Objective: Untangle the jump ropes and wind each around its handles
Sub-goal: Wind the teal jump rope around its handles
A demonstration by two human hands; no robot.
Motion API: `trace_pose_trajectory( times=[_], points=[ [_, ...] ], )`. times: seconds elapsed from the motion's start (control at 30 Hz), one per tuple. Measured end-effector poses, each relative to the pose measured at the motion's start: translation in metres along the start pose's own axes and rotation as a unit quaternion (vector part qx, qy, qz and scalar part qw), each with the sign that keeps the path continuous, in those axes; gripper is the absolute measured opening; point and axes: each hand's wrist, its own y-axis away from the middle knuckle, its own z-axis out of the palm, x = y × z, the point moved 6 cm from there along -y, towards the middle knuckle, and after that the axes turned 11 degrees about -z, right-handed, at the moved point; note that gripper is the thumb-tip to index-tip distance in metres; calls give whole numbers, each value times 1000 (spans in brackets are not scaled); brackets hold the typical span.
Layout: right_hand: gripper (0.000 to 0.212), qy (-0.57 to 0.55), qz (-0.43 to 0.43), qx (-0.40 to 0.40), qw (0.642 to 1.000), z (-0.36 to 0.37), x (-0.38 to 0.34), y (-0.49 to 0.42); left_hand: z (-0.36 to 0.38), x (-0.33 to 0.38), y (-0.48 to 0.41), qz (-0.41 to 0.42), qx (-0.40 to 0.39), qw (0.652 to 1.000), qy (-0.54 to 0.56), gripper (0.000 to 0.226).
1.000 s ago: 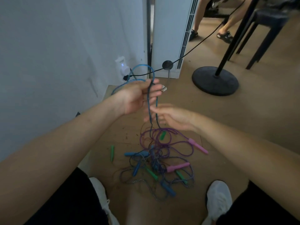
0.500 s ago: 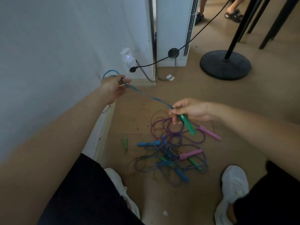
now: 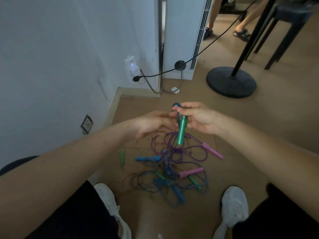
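Note:
My right hand (image 3: 198,118) pinches the top of a green handle (image 3: 181,131) that hangs down, with a loop of blue rope (image 3: 176,105) bunched above my fingers. My left hand (image 3: 151,124) is right beside it with loosely curved fingers; whether it holds the rope is unclear. Below on the floor lies a tangled pile of jump ropes (image 3: 170,169): purple cord, speckled cord, pink handles (image 3: 212,150), blue handles (image 3: 146,158) and green handles. One green handle (image 3: 122,158) lies apart at the pile's left.
A white wall runs along the left, with a plug (image 3: 130,68) and a black cable (image 3: 198,56) crossing to the right. A round black stand base (image 3: 231,81) sits behind. Another person's legs are at the back. My white shoes (image 3: 234,206) flank the pile.
My left hand, which was out to the left pulling the blue rope taut, has come in to meet my right hand. The blue rope is now bunched at the green handle's top.

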Motion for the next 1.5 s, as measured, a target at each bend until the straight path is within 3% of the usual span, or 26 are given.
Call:
trace_pose_trajectory(
  times=[0.1, 0.27, 0.43, 0.5, 0.6, 0.73, 0.83, 0.97, 1.13, 1.23, 1.33, 1.4, 1.5],
  points=[
    [18, 8, -19, 13, 1000, -6, -8, 4, 15, -13, -9, 7, -40, 999, -5, 30],
    [14, 1, -33, 55, 998, -25, -17, 8, 12, -10, -13, 34, -14, 999, -31, 23],
    [11, 29, -41, 144, 988, -57, -19, 5, 13, -10, -3, 4, -90, 988, -125, 19],
    [13, 11, -31, 152, 988, -58, -15, 3, 11, -3, 1, 12, -86, 992, -97, 18],
    [20, -45, -12, 112, 993, -38, -2, -1, 1, 20, 7, 66, -48, 996, 31, 17],
    [32, -78, 11, -11, 997, 0, 13, -3, -23, 41, 11, 109, 3, 975, 191, 19],
    [40, -39, 21, -87, 995, 14, 14, -4, -47, 44, 10, 121, 64, 956, 261, 19],
    [24, 41, 21, -127, 991, 15, 24, -4, -86, 38, 15, 122, 161, 926, 318, 16],
    [21, 166, 59, -160, 971, 11, 40, 2, -139, 12, 24, 89, 302, 889, 334, 12],
    [21, 186, 77, -151, 968, 6, 43, 1, -157, -2, 28, 55, 373, 883, 281, 12],
    [22, 149, 68, -127, 978, 2, 39, -3, -162, -15, 25, -13, 424, 903, 69, 25],
    [24, 128, 53, -131, 982, 4, 31, -6, -150, -15, 21, -18, 413, 908, -68, 29],
    [25, 100, 32, -139, 985, 9, 22, -8, -112, 4, 16, 67, 353, 913, -190, 18]
  ],
)
